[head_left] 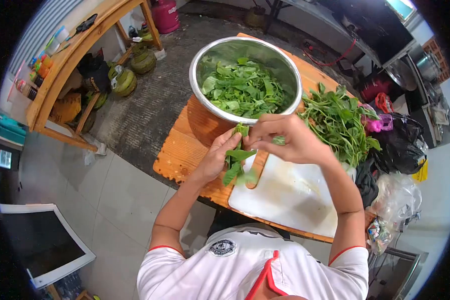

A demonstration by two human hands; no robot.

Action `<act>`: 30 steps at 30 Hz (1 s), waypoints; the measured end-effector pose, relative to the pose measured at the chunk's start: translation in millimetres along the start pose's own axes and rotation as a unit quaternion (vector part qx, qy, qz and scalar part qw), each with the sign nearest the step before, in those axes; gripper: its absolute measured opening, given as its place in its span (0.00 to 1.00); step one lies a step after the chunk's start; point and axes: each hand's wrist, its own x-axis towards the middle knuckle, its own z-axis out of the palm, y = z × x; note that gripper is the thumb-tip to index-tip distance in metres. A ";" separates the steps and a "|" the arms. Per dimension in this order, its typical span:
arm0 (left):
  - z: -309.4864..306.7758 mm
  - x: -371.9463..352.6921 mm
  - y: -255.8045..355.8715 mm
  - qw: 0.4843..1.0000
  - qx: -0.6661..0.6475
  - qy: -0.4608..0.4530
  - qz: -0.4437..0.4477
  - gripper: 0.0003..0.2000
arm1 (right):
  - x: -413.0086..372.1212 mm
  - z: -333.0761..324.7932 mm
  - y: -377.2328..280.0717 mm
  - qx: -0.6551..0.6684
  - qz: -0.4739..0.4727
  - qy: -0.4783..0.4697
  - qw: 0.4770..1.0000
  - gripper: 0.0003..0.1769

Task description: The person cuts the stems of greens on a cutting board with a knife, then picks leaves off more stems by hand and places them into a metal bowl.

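Observation:
My left hand [218, 154] is closed around a small bunch of green leaves [234, 159], which hangs over the wooden table [182, 150]. Close beside it, my right hand [284, 137] has its thumb and fingers pinched at the stem end of the same bunch; a bit of green shows under its fingers. Just beyond both hands stands a large metal bowl [197, 79] holding many loose leaves [245, 85]. A pile of leafy stems [337, 122] lies to the right of the bowl. Below my right forearm is a white cutting board [285, 195].
Black plastic bags [397, 142] and a clear bag [397, 195] crowd the table's right side. A wooden shelf [60, 75] with green gas cylinders [123, 81] stands at the left. A pink cylinder [165, 16] is at the back, and a stove counter at the upper right.

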 end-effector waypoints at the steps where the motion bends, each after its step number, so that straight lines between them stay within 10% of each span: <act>1: 7.9 2.3 -1.6 0.999 0.028 0.022 0.026 0.17 | 2.0 6.9 -0.8 0.008 0.015 -0.003 1.000 0.06; 8: -2.7 1.7 -8.1 0.998 0.048 0.022 0.031 0.20 | -0.6 35.3 11.7 -0.027 -0.056 0.151 0.987 0.04; 26: 4.0 -13.7 8.5 0.994 0.107 0.010 -0.012 0.17 | 27.8 0.9 21.5 -0.064 -0.064 0.120 0.989 0.09; 30: 11.5 -10.4 12.7 0.990 0.130 0.051 0.035 0.15 | 99.9 -28.3 62.8 -0.260 -0.150 0.097 0.949 0.19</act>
